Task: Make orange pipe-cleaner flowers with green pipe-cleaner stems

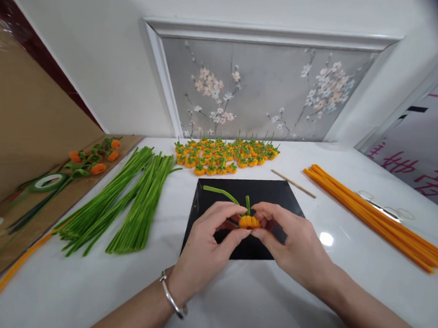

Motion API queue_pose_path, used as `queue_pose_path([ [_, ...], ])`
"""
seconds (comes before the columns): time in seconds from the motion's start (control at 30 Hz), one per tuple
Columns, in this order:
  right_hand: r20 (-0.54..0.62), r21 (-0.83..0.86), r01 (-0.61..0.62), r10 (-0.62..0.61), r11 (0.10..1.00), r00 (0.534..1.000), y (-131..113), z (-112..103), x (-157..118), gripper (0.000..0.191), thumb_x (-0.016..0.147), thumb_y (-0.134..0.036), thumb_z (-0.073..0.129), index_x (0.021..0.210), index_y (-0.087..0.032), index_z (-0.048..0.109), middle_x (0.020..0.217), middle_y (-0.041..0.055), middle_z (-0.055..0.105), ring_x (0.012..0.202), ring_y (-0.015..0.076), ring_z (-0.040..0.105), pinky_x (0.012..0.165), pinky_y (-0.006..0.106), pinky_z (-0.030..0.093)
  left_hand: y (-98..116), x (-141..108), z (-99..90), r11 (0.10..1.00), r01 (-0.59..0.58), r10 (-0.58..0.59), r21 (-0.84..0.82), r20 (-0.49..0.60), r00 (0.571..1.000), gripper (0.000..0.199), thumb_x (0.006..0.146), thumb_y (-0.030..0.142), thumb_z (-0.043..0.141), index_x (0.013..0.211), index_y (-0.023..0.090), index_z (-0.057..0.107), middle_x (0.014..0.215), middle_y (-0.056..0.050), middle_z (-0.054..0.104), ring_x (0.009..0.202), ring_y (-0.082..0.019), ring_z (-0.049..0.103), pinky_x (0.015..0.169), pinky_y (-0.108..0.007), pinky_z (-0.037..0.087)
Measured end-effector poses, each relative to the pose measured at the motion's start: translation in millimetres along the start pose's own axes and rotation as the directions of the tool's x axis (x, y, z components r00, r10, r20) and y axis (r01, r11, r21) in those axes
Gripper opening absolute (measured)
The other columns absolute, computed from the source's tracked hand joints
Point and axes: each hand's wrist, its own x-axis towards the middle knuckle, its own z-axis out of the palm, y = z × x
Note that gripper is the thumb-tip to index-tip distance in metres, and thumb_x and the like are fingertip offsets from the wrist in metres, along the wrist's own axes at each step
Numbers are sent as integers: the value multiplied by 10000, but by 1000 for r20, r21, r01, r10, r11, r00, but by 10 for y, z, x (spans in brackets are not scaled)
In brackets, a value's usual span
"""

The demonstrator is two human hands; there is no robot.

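Observation:
Between both hands is a small pumpkin of orange pipe cleaner [249,222], held over a black mat [242,251]. A green pipe cleaner [220,191] sticks out of its top, with one short end upright and a longer end bending to the left. My left hand [214,233], below a silver bangle, pinches the pumpkin's left side with thumb and fingers. On the right side my right hand [292,233] grips it the same way. The fingertips hide part of the pumpkin's sides.
Green pipe cleaners [140,208] lie left of the mat, orange ones [374,219] to the right. Finished pumpkins [220,156] stand in rows by the wall. A thin stick [293,183] and scissors [379,206] lie right. Green tape [48,182] and orange flowers [98,168] rest on cardboard.

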Motion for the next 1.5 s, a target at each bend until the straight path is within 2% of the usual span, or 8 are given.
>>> queue_pose_path([
  [0.1, -62, -5, 82, -83, 997, 995, -45, 14, -18, 242, 829, -134, 594, 1063, -196, 584, 871, 17, 667, 758, 124, 626, 735, 241, 542, -3, 4, 5, 1000, 1, 0, -16, 33, 999, 142, 863, 156, 587, 967, 222, 657, 920, -13, 645, 843, -120, 612, 728, -202, 520],
  [0.23, -134, 53, 27, -20, 998, 991, -104, 11, -10, 209, 807, -176, 651, 1009, -198, 605, 873, 19, 668, 769, 130, 625, 716, 242, 538, -2, -17, 31, 994, 42, -45, -101, -28, 999, 163, 856, 140, 591, 969, 235, 660, 885, 10, 668, 781, -95, 625, 689, -161, 520],
  [0.43, -39, 161, 9, -3, 987, 999, -163, -14, 22, 87, 830, -156, 600, 893, -186, 651, 857, 34, 647, 743, 135, 602, 647, 244, 521, 32, -34, 48, 993, 17, -26, -117, -72, 997, 189, 844, 110, 597, 957, 238, 679, 898, 10, 683, 783, -95, 649, 703, -157, 534],
  [0.63, -44, 162, 4, 3, 987, 999, -125, 29, 8, 117, 858, -152, 554, 905, -185, 656, 914, 50, 634, 783, 139, 610, 672, 245, 525, 24, -24, 84, 980, 37, -54, -195, -83, 995, 164, 816, 100, 630, 889, 217, 718, 863, 2, 704, 757, -100, 667, 691, -162, 558],
  [0.93, -33, 131, 32, -27, 991, 999, -130, 15, 8, 111, 884, -156, 514, 873, -202, 615, 872, 40, 617, 801, 154, 593, 679, 272, 517, 77, -19, 95, 935, 175, -205, -308, -68, 976, 102, 794, 153, 669, 842, 197, 748, 831, -10, 741, 740, -122, 679, 685, -183, 567],
  [1.13, -12, 107, 54, -53, 993, 999, -111, 23, 23, 176, 906, -173, 475, 879, -222, 641, 900, 59, 638, 853, 183, 602, 737, 321, 531, 58, -41, 92, 897, 279, -286, -343, 33, 958, 122, 820, 242, 655, 860, 177, 749, 817, -33, 732, 736, -148, 667, 684, -232, 571],
  [1.37, -17, 235, -120, 127, 965, 992, -8, -36, 37, 258, 854, -268, 589, 1107, -219, 606, 957, 55, 666, 824, 167, 640, 697, 288, 567, 32, -16, 114, 772, 363, -412, -522, 25, 911, 232, 809, 270, 671, 1026, 189, 680, 935, -23, 696, 797, -129, 663, 753, -250, 583],
  [1.5, 5, 299, -164, 170, 940, 985, 9, -65, 44, 276, 817, -292, 643, 1078, -207, 617, 905, 49, 656, 751, 153, 635, 622, 258, 564, 39, -15, 105, 752, 356, -431, -554, -4, 903, 281, 818, 269, 669, 1093, 222, 641, 984, -12, 660, 859, -120, 651, 773, -230, 577],
])
